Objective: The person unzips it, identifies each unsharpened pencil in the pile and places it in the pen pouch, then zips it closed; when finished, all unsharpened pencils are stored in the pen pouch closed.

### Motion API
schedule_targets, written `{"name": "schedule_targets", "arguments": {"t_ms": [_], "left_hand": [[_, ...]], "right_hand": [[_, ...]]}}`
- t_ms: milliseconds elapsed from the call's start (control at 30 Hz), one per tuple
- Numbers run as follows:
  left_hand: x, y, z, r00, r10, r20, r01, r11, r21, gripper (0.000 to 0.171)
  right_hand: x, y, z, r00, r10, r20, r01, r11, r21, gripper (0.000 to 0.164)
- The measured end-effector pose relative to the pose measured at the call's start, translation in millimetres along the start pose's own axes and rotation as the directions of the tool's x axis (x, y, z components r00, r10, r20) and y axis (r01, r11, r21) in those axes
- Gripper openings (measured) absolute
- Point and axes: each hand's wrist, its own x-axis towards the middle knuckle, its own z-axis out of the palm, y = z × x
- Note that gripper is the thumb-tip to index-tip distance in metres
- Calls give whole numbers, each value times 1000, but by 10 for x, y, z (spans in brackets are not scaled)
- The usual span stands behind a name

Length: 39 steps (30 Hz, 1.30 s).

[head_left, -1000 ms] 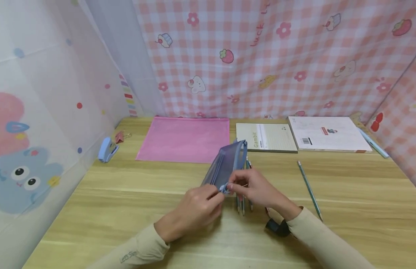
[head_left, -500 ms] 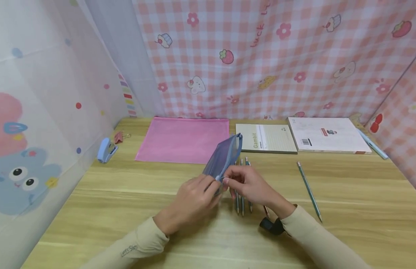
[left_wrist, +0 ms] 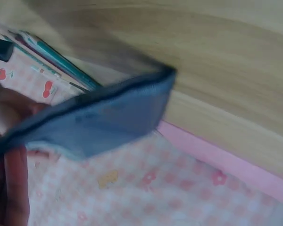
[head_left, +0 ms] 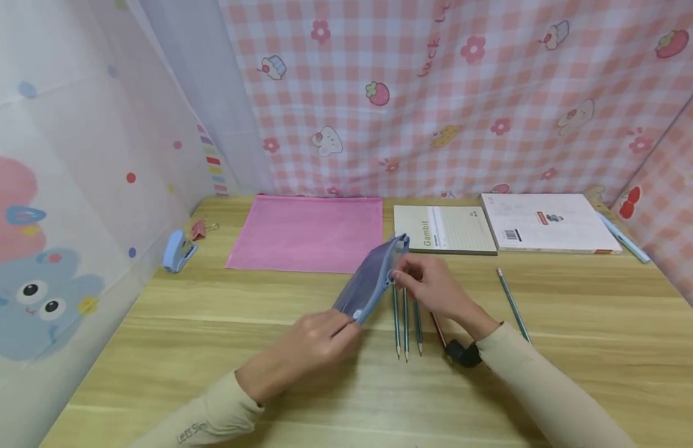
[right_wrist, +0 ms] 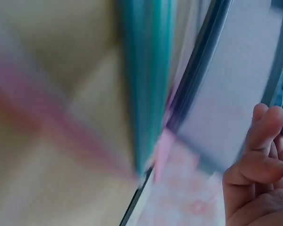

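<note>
A blue see-through zip pouch (head_left: 364, 283) is held tilted above the table. My left hand (head_left: 315, 345) grips its near end. Farther along the zipper, the fingers of my right hand (head_left: 436, 289) pinch the small zipper pull (head_left: 390, 276). Beyond the pull, the two edges of the pouch stand apart at the far end. In the left wrist view the pouch (left_wrist: 127, 115) spans the middle, slightly blurred. The right wrist view has the curled right fingers (right_wrist: 257, 172) at the pouch's edge. Several green pencils (head_left: 406, 330) lie side by side below the right hand.
A reddish pencil (head_left: 438, 330) and a black object (head_left: 463, 353) lie by the right wrist; another green pencil (head_left: 513, 305) is farther right. At the back are a pink pouch (head_left: 307, 233), notebook (head_left: 453, 230), white book (head_left: 550, 223), stapler (head_left: 179, 251) and binder clip (head_left: 199, 229).
My right hand has moved away from the left hand, taking the zipper pull along toward the pouch's far end. The left hand has shifted slightly nearer the body, still gripping the pouch.
</note>
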Motion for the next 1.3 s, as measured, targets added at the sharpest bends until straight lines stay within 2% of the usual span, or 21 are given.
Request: {"name": "schedule_targets", "arguments": {"t_ms": [100, 200, 267, 367, 500, 567, 667, 767, 833, 900, 1000, 1067, 1167, 1233, 1300], "left_hand": [[-78, -8, -122, 999, -10, 34, 12, 998, -60, 26], [-161, -30, -241, 998, -27, 65, 32, 995, -89, 20], [-217, -51, -296, 996, -41, 84, 50, 993, -106, 26], [-280, -76, -357, 990, -66, 125, 82, 989, -121, 31], [-352, -91, -405, 987, -94, 128, 112, 984, -137, 27], [-407, -98, -446, 985, -113, 129, 132, 980, -150, 35], [-514, -122, -514, 981, -140, 134, 161, 974, -158, 40], [-634, -150, -574, 978, -154, 141, 170, 979, -115, 40], [-714, -172, -598, 977, -160, 143, 173, 981, -89, 38], [-790, -203, -618, 971, -174, 162, 187, 980, -71, 30], [-867, -268, -622, 951, -211, 224, 233, 970, -74, 24], [-890, -318, -620, 926, -239, 291, 269, 961, -67, 25], [-893, -383, -618, 871, -272, 408, 313, 949, -35, 31], [-885, -417, -617, 831, -288, 477, 332, 943, -8, 33], [-870, -447, -610, 798, -300, 523, 342, 940, 17, 33]], "right_hand": [[61, 99, -162, 999, 15, -52, -17, 999, -52, 14], [92, 131, -298, 994, 20, -103, -29, 996, -90, 13], [97, 122, -356, 993, 29, -118, -42, 993, -107, 12], [76, 106, -401, 992, 26, -121, -43, 990, -136, 12], [13, 65, -418, 995, 27, -101, -46, 981, -187, 13], [-18, 24, -417, 997, 24, -79, -41, 975, -218, 13], [-78, -45, -404, 1000, 3, -17, -7, 969, -245, 14], [-156, -90, -368, 992, -2, 126, 26, 981, -191, 15], [-223, -99, -331, 970, -5, 242, 44, 987, -154, 15], [-288, -114, -278, 939, -27, 343, 79, 987, -140, 17], [-361, -156, -188, 901, -78, 427, 159, 975, -158, 21], [-385, -193, -124, 886, -97, 452, 194, 966, -173, 24], [-401, -227, -34, 875, -97, 474, 207, 961, -185, 25], [-407, -235, 18, 877, -84, 473, 204, 957, -208, 24], [-412, -233, 60, 881, -77, 467, 208, 950, -235, 23]]}}
